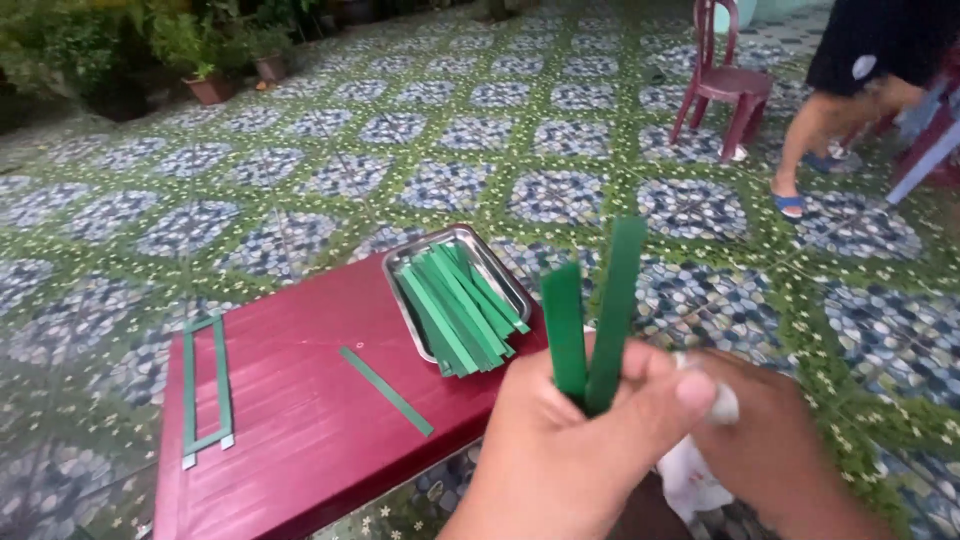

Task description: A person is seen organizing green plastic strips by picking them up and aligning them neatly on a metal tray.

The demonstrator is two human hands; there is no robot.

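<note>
Your left hand [570, 440] is closed tight on two green strips [592, 320]. They stick up side by side, one taller than the other. Your right hand [770, 440] is just beside them, and its fingers are curled around something small and white, touching your left thumb. The strips are up in the air, over the edge of the red surface [300, 420]. On the surface, a metal tray [400, 262] holds a big pile of strips, so lots are left. One strip [385, 390] lies loose near the tray. A strip frame [205, 390] on the far left looks done.
</note>
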